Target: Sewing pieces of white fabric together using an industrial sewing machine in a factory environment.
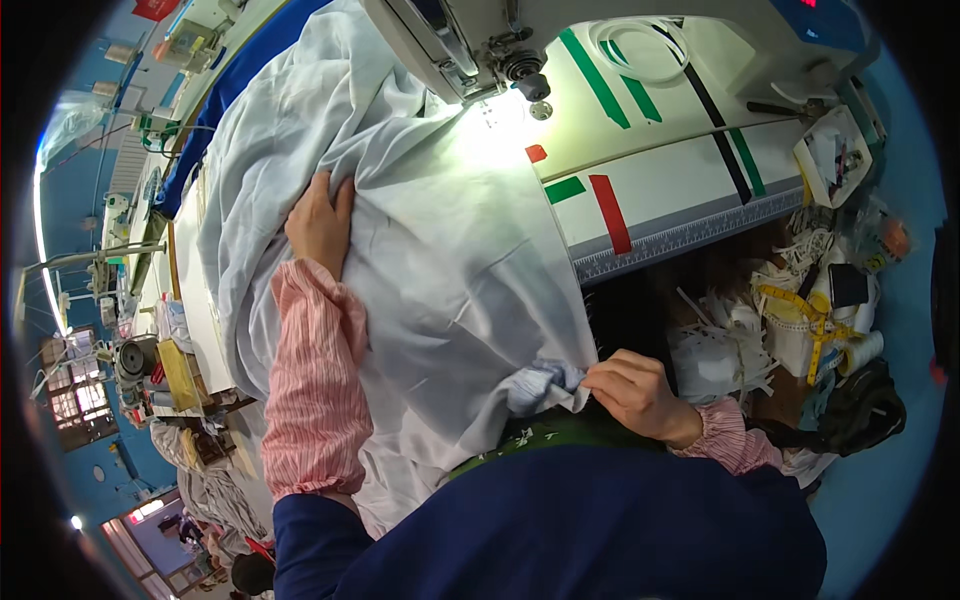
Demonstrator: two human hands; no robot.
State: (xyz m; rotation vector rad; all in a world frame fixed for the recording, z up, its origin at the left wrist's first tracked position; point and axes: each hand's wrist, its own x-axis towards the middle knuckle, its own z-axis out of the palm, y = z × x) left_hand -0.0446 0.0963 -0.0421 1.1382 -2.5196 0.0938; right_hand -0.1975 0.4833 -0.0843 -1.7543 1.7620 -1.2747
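Note:
A large pale white cloth (450, 270) drapes over the sewing table and down toward my lap, bunched in deep folds at the left. My left hand (320, 230) lies on it, thumb and forefinger apart, with the fingertips sunk against a fold. Closer to me, my right hand (635, 395) pinches the cloth's right edge near a crumpled corner, thumb against curled fingers. Beyond both hands, the sewing machine's head (490, 60) stands over the cloth, its lamp brightly lighting the area below the needle. Glare hides the detail there.
A ruler strip (690, 236) runs along the table's front edge, beside red tape (610, 214) and green tape. At right are a small white box (835, 155), a yellow tape measure (815, 325), thread cones and white scraps (715, 345). Other machines line the left.

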